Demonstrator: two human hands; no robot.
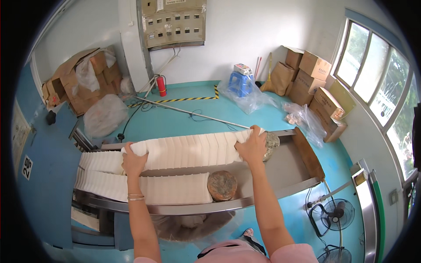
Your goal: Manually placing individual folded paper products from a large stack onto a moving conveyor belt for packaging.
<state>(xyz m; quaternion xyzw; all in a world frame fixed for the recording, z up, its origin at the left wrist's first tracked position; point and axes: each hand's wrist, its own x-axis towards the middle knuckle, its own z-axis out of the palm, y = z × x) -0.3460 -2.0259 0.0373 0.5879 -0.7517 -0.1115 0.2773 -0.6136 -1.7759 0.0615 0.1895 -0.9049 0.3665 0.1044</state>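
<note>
My left hand and my right hand grip the two ends of a long row of white folded sheets, thumbs and fingers pressed in from both sides. This row spans the far side of a long metal trough. Another row of white folded sheets lies along the near side, with a round, mottled stone-like block against its right end. A similar round block sits just beyond my right hand. More white folded sheets continue left of my left hand toward a blue machine.
The blue machine stands at the trough's left end, and a brown board closes its right end. Cartons are stacked by the windows. A long pole lies on the floor behind. A black fan stands at the lower right.
</note>
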